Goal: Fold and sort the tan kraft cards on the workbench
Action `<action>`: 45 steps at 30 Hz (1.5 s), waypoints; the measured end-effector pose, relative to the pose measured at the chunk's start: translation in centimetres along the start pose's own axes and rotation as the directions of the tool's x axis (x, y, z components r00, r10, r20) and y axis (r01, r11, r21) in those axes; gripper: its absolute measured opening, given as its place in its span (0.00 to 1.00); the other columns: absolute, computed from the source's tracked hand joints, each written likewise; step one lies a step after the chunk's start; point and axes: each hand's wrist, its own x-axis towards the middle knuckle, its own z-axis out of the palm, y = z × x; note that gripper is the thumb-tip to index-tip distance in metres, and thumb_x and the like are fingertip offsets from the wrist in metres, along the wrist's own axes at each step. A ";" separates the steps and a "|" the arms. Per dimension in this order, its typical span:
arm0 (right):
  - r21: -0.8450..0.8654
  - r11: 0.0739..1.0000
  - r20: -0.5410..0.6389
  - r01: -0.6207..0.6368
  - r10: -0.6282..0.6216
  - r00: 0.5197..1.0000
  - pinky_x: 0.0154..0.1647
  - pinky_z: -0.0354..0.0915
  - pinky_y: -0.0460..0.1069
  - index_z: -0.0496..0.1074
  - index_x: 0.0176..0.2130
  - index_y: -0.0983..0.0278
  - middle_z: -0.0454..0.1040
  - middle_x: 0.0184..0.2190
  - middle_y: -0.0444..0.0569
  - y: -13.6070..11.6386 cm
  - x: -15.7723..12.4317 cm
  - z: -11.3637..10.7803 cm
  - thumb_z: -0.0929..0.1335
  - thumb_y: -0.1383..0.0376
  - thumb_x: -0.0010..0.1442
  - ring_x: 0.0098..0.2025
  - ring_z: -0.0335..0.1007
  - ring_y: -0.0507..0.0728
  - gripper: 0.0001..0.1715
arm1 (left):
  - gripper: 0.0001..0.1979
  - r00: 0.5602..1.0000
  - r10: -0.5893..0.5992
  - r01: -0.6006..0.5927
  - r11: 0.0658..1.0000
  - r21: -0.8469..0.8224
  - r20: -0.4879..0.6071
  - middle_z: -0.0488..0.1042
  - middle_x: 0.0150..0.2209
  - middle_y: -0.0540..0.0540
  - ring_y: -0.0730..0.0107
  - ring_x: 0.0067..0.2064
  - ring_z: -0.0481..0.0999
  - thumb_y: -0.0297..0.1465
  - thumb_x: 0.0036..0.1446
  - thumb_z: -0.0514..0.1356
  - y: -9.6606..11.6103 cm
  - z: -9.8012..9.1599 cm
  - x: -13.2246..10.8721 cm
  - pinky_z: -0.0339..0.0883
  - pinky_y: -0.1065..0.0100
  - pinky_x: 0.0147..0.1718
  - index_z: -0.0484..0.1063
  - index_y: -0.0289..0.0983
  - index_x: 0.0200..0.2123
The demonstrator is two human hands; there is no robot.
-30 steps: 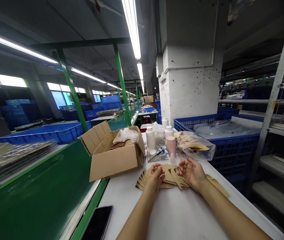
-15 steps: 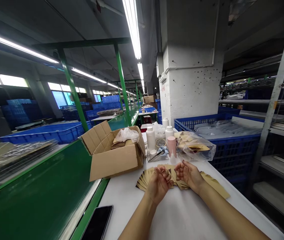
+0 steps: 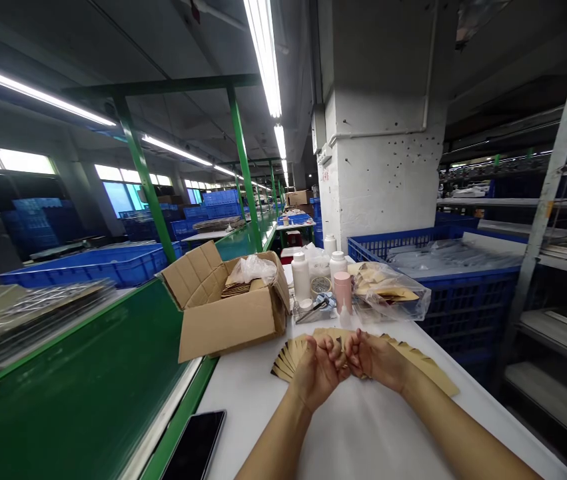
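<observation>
My left hand [image 3: 317,375] and right hand [image 3: 378,360] are half closed, fingers curled, fingertips meeting over the fanned kraft-paper pieces [image 3: 288,360]. I cannot tell whether they pinch anything between them. The fan lies flat on the white desk [image 3: 363,433], spreading out from under both hands to either side. Just beyond it: a clear plastic bag [image 3: 388,293] of more kraft paper, a pink bottle [image 3: 342,293], a white bottle [image 3: 300,277]. An open cardboard box [image 3: 228,320] sits at the desk's left edge, beside the green belt [image 3: 73,380]. A black phone [image 3: 196,447] lies near my left forearm. A blue crate [image 3: 463,300] stands right of the desk.
</observation>
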 end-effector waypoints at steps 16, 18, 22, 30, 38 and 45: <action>-0.057 0.998 -0.114 0.029 -0.035 0.993 0.24 0.54 0.45 0.61 0.24 0.65 0.62 0.18 0.42 0.5 0.7 -0.3 0.65 0.57 0.56 0.20 0.57 0.48 0.17 | 0.19 0.998 0.054 -0.051 0.997 0.064 -0.045 0.58 0.25 0.52 0.75 0.29 0.63 0.41 0.55 0.58 -0.3 -0.6 0.5 0.60 0.68 0.32 0.56 0.35 0.22; -0.077 0.997 -0.128 0.024 -0.034 0.991 0.23 0.53 0.45 0.60 0.23 0.65 0.62 0.18 0.42 0.7 0.7 -0.2 0.65 0.57 0.56 0.20 0.57 0.48 0.17 | 0.19 0.998 0.056 -0.052 0.995 0.084 -0.038 0.59 0.25 0.51 0.74 0.29 0.63 0.41 0.56 0.57 -0.4 -0.6 0.5 0.59 0.68 0.32 0.57 0.35 0.22; -0.099 0.995 -0.130 0.005 -0.018 0.991 0.24 0.54 0.46 0.60 0.23 0.65 0.63 0.18 0.42 1.0 0.8 -0.2 0.64 0.58 0.57 0.20 0.59 0.49 0.17 | 0.20 0.998 0.055 -0.051 0.992 0.115 -0.035 0.59 0.24 0.51 0.74 0.28 0.63 0.42 0.55 0.57 -0.4 -0.6 0.5 0.60 0.68 0.32 0.56 0.35 0.22; -0.106 0.994 -0.232 0.031 -0.055 0.971 0.24 0.55 0.47 0.55 0.16 0.65 0.59 0.13 0.41 1.3 1.3 -0.4 0.65 0.50 0.55 0.18 0.57 0.48 0.28 | 0.22 0.973 0.169 -0.138 0.972 0.190 -0.157 0.61 0.24 0.52 0.77 0.27 0.63 0.46 0.50 0.61 -0.7 -1.1 0.9 0.59 0.71 0.29 0.58 0.34 0.22; -0.043 0.999 -0.298 0.013 -0.025 0.954 0.25 0.57 0.44 0.66 0.29 0.67 0.68 0.21 0.43 0.7 1.0 0.2 0.69 0.61 0.51 0.20 0.61 0.46 0.12 | 0.20 0.961 0.161 -0.118 0.974 0.192 -0.226 0.69 0.41 0.46 0.73 0.35 0.71 0.32 0.49 0.64 -0.2 -1.2 0.7 0.64 0.70 0.33 0.65 0.37 0.46; 0.001 1.000 -0.268 -0.013 0.012 0.963 0.27 0.59 0.45 0.68 0.30 0.67 0.69 0.22 0.46 1.0 1.0 -0.4 0.65 0.59 0.56 0.24 0.64 0.48 0.13 | 0.16 0.957 0.130 -0.094 0.985 0.146 -0.258 0.71 0.33 0.46 0.72 0.32 0.72 0.35 0.51 0.62 -0.1 -1.6 0.8 0.65 0.70 0.31 0.67 0.35 0.42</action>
